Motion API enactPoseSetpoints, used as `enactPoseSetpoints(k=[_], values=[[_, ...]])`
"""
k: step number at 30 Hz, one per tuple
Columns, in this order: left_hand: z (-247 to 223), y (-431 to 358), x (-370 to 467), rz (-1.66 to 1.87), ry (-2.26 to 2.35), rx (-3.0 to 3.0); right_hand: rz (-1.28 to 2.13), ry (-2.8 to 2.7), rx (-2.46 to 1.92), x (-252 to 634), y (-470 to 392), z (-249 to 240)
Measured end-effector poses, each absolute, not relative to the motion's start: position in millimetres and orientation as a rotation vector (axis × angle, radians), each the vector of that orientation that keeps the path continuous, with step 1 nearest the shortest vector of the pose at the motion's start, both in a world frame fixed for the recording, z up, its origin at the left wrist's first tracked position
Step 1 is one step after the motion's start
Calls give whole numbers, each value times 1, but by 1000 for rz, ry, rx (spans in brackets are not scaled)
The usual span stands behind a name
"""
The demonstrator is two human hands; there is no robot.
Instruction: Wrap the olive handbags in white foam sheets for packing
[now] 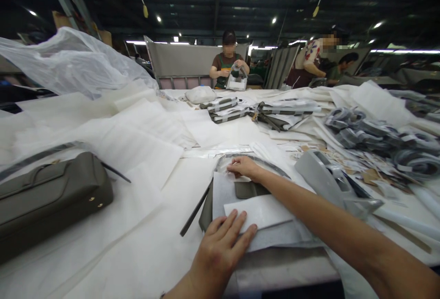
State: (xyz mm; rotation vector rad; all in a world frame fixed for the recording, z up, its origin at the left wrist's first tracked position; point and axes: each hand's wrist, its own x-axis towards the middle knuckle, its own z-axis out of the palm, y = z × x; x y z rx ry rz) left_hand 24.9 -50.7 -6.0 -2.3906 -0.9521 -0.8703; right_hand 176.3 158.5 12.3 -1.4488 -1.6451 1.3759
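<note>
A dark olive handbag (206, 209) lies in front of me, mostly covered by a white sheet (220, 196). My left hand (222, 241) rests on it with the fingers spread, pressing a folded white foam piece (261, 212). Reaching across the bag, my right hand (245, 168) has its fingertips pinched together near the top edge, beside the plastic-wrapped handle (275, 167). Whatever sits between those fingertips is too small to make out. A dark strap (195, 209) sticks out at the bag's left side.
Another olive handbag (62, 184) lies at left by loose foam sheets (137, 138). A grey tape dispenser (319, 175) stands at right, before wrapped grey rolls (378, 134). Stacked wrapped bags (227, 110) lie further back. Across the table a person (228, 65) handles a wrapped bag.
</note>
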Motion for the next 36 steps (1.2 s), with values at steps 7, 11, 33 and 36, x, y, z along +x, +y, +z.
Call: enactPoseSetpoints(k=[7,11,33,36], values=[[-3,-51,27,-864,-973,-2398,1442,-1400,-1263,160,160,22],[-2,-52,28,-881,-994,-2370,1498,-1384,-1172,164,140,39],[-6,-57,34,-1055,-1141,-2565,1053,-1964,-882,185,11,40],[-10,-57,36,-1130,-1152,-2539,1091,-1913,-782,186,3,37]])
